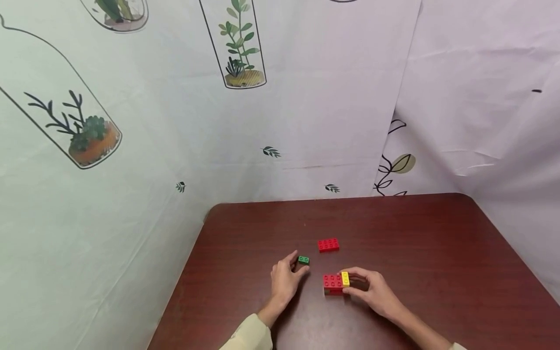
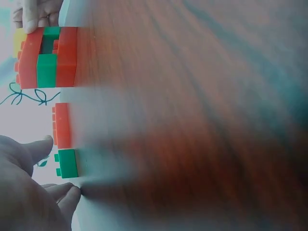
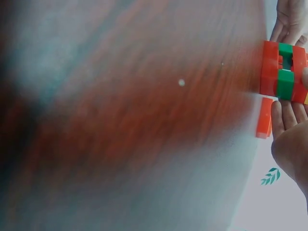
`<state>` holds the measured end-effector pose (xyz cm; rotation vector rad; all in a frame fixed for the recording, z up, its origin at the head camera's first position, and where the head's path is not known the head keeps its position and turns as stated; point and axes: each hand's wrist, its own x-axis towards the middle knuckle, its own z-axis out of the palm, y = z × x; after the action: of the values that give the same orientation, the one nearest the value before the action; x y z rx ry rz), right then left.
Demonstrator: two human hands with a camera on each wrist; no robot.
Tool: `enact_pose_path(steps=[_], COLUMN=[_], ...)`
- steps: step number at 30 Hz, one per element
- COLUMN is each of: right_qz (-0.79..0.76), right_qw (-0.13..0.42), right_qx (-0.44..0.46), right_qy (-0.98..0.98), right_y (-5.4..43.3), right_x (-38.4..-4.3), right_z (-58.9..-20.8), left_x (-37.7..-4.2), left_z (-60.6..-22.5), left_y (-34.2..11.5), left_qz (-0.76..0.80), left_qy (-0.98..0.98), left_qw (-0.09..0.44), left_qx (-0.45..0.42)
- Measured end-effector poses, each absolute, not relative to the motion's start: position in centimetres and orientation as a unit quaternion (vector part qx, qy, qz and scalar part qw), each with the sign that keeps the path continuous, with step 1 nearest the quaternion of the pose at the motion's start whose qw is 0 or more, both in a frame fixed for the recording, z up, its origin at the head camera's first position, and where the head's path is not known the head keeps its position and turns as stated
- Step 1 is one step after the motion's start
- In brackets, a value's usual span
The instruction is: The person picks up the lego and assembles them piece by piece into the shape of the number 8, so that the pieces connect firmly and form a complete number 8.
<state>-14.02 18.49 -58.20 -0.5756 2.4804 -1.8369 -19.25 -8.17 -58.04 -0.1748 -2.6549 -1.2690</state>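
Observation:
My left hand (image 1: 285, 281) is spread around a small green brick (image 1: 304, 260), thumb and fingers on either side of it. In the left wrist view, gaps show between this green brick (image 2: 69, 163) and those fingers. On the table stands a stack of bricks (image 1: 333, 283), with a yellow brick (image 1: 345, 279) on its right end. My right hand (image 1: 375, 291) pinches the yellow brick by its two ends. Side-on, the stack (image 2: 47, 71) has red bricks below and above, with two green bricks and a hollow between them.
A loose red brick (image 1: 328, 245) lies behind the stack, to the right of the small green one. The dark wooden table (image 1: 407, 233) ends at the back and sides near a pale printed cloth (image 1: 306, 121).

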Motion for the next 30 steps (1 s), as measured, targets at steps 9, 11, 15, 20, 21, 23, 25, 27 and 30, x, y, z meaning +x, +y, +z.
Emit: enact_pose_path(steps=[9,11,15,20,21,23,25,27,30], right_qz=[-0.586,-0.582,-0.573,-0.568,-0.567,-0.564,-0.562,-0.561,-0.565], right_qw=[0.008,0.009,0.012,0.011,0.011,0.011,0.014,0.018,0.023], right_qx=[-0.185,-0.181,-0.171,-0.170,-0.170,-0.169,-0.165,-0.160,-0.155], right_qy=[0.789,0.793,0.801,0.805,0.806,0.808,0.810,0.812,0.810], right_y=[18.6,18.6,18.7,18.5,18.5,18.5,18.5,18.5,18.4], right_x=[-14.0,-14.1,-14.1,-14.1,-14.1,-14.2,-14.2,-14.2,-14.2], right_z=[-58.0,-58.1,-58.3,-58.4,-58.4,-58.4,-58.3,-58.3,-58.2], left_x=[-19.7,-19.8,-20.1,-20.3,-20.3,-20.4,-20.5,-20.5,-20.5], left_z=[-58.2,-58.3,-58.6,-58.6,-58.6,-58.7,-58.8,-58.8,-58.8], left_y=[-6.9,-6.6,-6.3,-6.2,-6.2,-6.2,-6.2,-6.3,-6.4], left_qz=[-0.368,-0.362,-0.353,-0.350,-0.351,-0.353,-0.355,-0.358,-0.363], left_qy=[-0.919,-0.921,-0.922,-0.921,-0.920,-0.919,-0.919,-0.918,-0.915], left_qw=[0.122,0.125,0.137,0.150,0.149,0.149,0.150,0.150,0.147], left_qx=[-0.073,-0.075,-0.082,-0.085,-0.084,-0.085,-0.086,-0.088,-0.090])
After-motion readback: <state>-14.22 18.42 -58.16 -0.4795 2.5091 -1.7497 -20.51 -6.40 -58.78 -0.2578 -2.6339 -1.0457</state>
